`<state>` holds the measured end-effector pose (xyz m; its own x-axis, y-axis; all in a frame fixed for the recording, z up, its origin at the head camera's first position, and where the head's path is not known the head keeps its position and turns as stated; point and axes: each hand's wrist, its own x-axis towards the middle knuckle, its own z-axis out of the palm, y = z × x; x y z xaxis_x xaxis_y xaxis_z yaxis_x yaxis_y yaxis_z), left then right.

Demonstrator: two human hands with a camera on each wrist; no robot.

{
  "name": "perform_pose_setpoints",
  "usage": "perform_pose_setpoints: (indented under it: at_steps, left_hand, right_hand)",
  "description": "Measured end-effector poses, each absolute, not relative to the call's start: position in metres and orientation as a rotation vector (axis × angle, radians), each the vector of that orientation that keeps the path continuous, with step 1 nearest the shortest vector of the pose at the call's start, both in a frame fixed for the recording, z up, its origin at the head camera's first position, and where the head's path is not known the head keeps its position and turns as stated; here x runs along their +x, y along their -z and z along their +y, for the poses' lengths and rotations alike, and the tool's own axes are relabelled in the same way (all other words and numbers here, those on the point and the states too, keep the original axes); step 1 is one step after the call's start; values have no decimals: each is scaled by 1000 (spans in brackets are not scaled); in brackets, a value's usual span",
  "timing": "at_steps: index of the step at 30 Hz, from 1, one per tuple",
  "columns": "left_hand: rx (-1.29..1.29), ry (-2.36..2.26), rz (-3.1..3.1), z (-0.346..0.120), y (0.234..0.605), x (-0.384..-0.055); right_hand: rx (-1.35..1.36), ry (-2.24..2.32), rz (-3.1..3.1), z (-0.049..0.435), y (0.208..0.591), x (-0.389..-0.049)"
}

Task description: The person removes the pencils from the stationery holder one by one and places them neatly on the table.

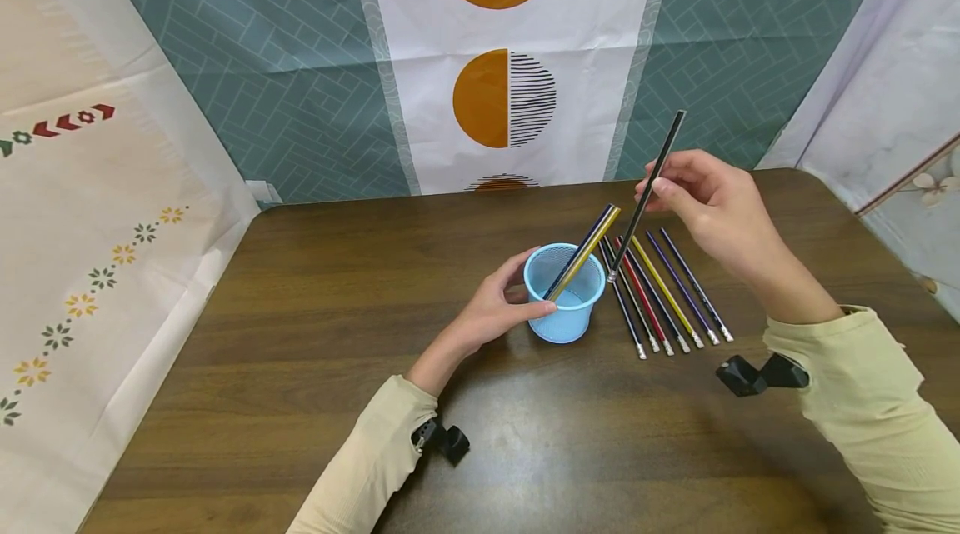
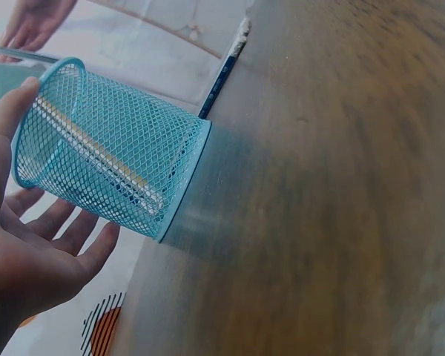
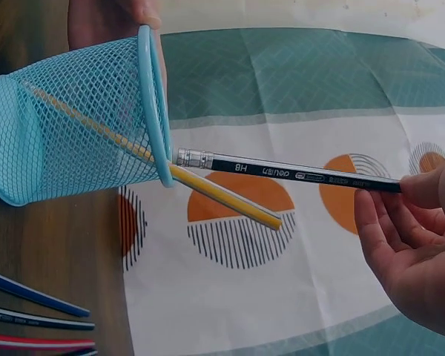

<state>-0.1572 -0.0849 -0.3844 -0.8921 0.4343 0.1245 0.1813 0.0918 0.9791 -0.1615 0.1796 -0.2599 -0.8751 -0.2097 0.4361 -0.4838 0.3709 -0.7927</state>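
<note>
A light blue mesh pencil cup [image 1: 564,326] stands on the table, gripped by my left hand [image 1: 497,305] with the thumb at its rim. Inside lean a yellow pencil [image 3: 230,200] and a dark blue pencil [image 1: 581,247], their upper ends sticking out to the right. My right hand [image 1: 716,205] pinches a black pencil [image 3: 297,173], marked HB, between thumb and fingers near its upper end. Its silver eraser end points down, just beside the cup's rim and outside the opening. In the left wrist view, the cup's wall [image 2: 133,111] shows the pencils through the mesh.
Right of the cup, several pencils lie side by side on the brown table [image 1: 337,292], eraser ends toward me, including a red pencil [image 1: 643,295] and a yellow one. A patterned cloth [image 1: 300,59] hangs behind the table's far edge.
</note>
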Motion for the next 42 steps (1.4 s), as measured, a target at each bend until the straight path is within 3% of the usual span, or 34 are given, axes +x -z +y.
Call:
perform_pose_setpoints:
  at_steps: [42]
  left_hand:
    - [651, -1914, 2164, -85, 384, -156]
  right_hand:
    - [460, -1376, -2622, 187, 305, -178]
